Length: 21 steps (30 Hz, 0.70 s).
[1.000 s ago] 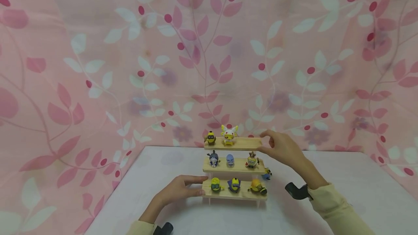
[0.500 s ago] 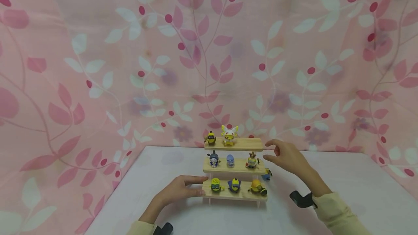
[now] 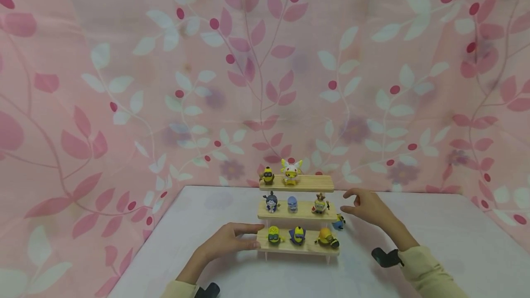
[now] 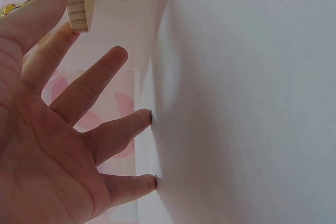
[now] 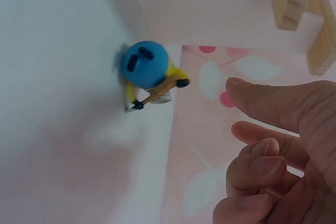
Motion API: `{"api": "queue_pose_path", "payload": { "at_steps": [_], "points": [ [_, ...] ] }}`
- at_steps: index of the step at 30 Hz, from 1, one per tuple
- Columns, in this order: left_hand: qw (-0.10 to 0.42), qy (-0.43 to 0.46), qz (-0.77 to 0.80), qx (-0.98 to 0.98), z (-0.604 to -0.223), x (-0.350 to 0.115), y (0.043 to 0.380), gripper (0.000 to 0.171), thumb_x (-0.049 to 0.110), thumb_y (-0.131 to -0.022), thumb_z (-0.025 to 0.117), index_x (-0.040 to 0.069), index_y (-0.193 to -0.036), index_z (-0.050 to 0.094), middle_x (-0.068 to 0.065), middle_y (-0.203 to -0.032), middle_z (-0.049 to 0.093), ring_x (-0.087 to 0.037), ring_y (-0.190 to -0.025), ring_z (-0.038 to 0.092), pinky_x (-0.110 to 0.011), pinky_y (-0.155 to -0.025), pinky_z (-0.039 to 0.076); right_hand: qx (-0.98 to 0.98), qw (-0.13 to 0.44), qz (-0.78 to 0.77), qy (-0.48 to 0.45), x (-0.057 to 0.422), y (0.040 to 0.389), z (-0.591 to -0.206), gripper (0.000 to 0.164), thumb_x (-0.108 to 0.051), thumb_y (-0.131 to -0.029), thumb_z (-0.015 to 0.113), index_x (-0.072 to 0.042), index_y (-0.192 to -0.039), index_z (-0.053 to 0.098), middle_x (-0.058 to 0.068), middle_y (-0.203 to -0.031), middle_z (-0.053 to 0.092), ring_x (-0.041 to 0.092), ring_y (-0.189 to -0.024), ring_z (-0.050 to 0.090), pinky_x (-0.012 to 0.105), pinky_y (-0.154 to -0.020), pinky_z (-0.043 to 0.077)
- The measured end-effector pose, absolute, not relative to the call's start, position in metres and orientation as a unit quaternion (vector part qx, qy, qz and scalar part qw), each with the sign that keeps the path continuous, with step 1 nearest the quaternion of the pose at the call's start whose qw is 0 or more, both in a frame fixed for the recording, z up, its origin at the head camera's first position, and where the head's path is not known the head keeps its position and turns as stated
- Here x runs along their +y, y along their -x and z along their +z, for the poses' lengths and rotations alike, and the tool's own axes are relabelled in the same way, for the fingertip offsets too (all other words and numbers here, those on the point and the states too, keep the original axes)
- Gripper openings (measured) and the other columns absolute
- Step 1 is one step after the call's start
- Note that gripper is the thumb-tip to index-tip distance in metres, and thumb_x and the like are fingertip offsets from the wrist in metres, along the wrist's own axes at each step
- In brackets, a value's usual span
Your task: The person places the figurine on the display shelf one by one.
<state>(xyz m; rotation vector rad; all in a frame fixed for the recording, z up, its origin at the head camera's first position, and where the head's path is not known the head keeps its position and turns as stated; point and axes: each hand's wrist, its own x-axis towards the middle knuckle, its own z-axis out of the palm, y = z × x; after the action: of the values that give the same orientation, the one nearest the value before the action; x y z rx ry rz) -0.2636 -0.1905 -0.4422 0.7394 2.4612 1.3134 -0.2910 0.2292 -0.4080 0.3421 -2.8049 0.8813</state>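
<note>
A three-tier wooden display stand [image 3: 318, 182] on clear supports holds small toy figures. My left hand [image 3: 229, 242] pinches the left end of the lowest board between thumb and index finger; its other fingers spread out, as the left wrist view shows. Right of the stand, my right hand [image 3: 370, 208] holds nothing, its thumb and index finger apart and the others curled. Just below and left of that hand, a blue-and-yellow minion figure [image 3: 339, 222] stands on the table, partly hidden by the stand. The right wrist view shows its blue body and a brown guitar-like piece [image 5: 161, 88].
On the top board are a dark yellow figure [image 3: 268, 176] and a white figure with yellow ears [image 3: 291, 173]. The middle board bears a crowned figure [image 3: 320, 205] among others. An orange figure [image 3: 325, 237] lies over on the lowest board. A pink floral cloth [image 3: 372, 105] hangs behind.
My right hand has come away from the right end of the top board and moved right and down toward the table figure. The left hand stays at the lowest board.
</note>
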Motion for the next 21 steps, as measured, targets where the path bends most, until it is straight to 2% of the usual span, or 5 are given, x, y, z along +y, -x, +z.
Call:
{"api": "queue_pose_path", "payload": {
  "at_steps": [14,21],
  "points": [
    [0.128,-0.254,0.449,0.847,-0.441,-0.189,0.262,0.045,0.038,-0.088,0.075,0.029,-0.131,0.066,0.009,-0.128,0.064,-0.027,-0.134,0.046,-0.060,-0.109,0.033,-0.948,0.048,0.300,-0.099,0.229,0.292,-0.426,0.038,-0.027,-0.081,0.081,-0.002,-0.106,0.068,0.003,-0.069,0.050,0.017,-0.059,0.045,0.030,-0.051,0.038],
    [0.128,-0.255,0.450,0.846,-0.441,-0.189,0.262,0.045,0.038,-0.088,0.075,0.028,-0.131,0.066,0.009,-0.128,0.064,-0.026,-0.134,0.046,-0.059,-0.109,0.032,-0.950,-0.001,0.292,-0.112,0.224,0.292,-0.423,0.035,-0.031,-0.083,0.078,-0.003,-0.102,0.069,0.003,-0.074,0.055,0.017,-0.064,0.050,0.031,-0.054,0.043]
  ]
}}
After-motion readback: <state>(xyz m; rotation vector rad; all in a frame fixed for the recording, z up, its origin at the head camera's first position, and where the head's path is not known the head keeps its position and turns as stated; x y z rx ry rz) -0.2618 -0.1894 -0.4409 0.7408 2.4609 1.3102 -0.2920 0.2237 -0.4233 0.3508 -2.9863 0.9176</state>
